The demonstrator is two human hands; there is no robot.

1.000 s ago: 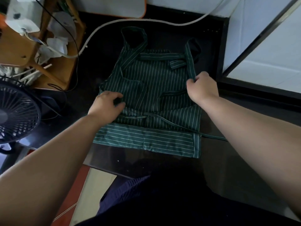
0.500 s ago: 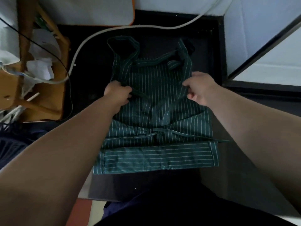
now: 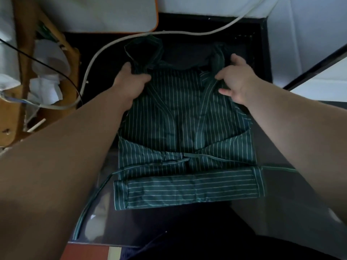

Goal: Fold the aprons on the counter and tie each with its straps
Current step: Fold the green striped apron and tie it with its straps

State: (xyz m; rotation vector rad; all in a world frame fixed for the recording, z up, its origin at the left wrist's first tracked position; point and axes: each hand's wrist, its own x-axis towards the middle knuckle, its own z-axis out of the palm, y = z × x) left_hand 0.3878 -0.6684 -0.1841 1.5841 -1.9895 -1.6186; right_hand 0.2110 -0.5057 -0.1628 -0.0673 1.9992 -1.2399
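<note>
Gripping the far corners of the dark green, white-striped cloth apron (image 3: 180,117), the left hand (image 3: 131,79) and right hand (image 3: 234,79) pinch it on the black counter (image 3: 105,91). Its near edge and sides look folded. I think more folding is left, and the thin green straps (image 3: 90,203) lie loose, not tied.

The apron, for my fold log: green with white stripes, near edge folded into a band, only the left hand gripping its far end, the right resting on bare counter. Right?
Not quite. The head view shows the right hand also gripping the apron at its far end, not resting on the counter. The left hand grips there too; the rest stands.
</note>
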